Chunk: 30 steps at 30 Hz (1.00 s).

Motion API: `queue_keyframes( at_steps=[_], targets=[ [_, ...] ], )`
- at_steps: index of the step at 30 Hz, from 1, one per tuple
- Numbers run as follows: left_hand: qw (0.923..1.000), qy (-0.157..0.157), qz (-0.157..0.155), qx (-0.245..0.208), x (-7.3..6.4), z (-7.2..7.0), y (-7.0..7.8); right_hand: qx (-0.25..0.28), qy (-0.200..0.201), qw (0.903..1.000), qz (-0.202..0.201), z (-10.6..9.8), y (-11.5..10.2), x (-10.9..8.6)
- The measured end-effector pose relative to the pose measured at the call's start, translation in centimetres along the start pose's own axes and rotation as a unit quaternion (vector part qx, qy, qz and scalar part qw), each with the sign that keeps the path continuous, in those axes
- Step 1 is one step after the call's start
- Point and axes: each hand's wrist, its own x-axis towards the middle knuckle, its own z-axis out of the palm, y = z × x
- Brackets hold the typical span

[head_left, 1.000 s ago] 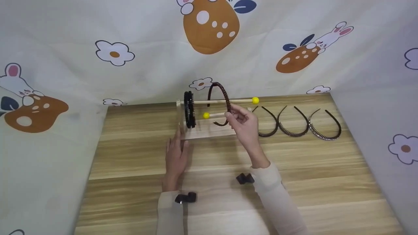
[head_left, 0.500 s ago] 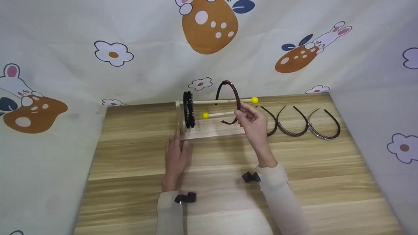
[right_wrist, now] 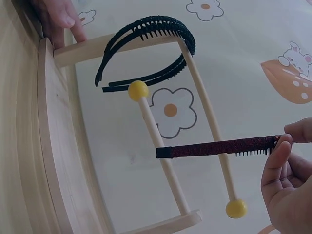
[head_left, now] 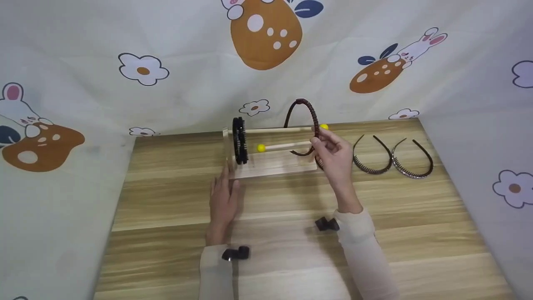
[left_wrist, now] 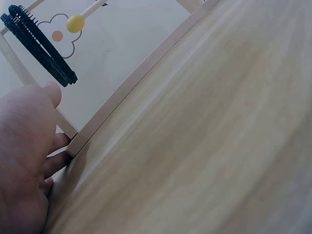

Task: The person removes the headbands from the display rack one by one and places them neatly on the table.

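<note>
Guiding the brown headband (right_wrist: 209, 148) along the upper rod (head_left: 275, 130) of the wooden rack (head_left: 270, 168) seems to be the step in hand. The headband is in the air near this rod's yellow ball (right_wrist: 236, 208); whether it touches a rod, I cannot tell. The right hand (head_left: 337, 160) pinches it at one side, thumb and fingertips close together. The left hand (head_left: 224, 204) has its fingers rather straight, touches the rack's corner and grips nothing that I can see. In my opinion this touch is useful, because the rack could slide if the band catches. It would be better to hold the band level, to give its two free ends enough room around the ball, and not to spread them by force. The right hand should also avoid brushing the other headbands (head_left: 372, 171) on the table (head_left: 283, 250)
</note>
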Motion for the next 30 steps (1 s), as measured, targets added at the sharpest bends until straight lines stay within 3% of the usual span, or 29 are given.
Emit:
queue_keyframes(
  at_steps=[11,30],
  targets=[
    [0.9992,0.01,0.039,-0.002,0.1,0.3,-0.4,-0.006,-0.007,0.9993,-0.036,-1.5,-0.5,0.3],
    [0.9999,0.005,0.013,0.001,0.0,0.1,-0.2,-0.024,0.035,0.9981,-0.044,-4.0,-1.3,1.0]
  ],
)
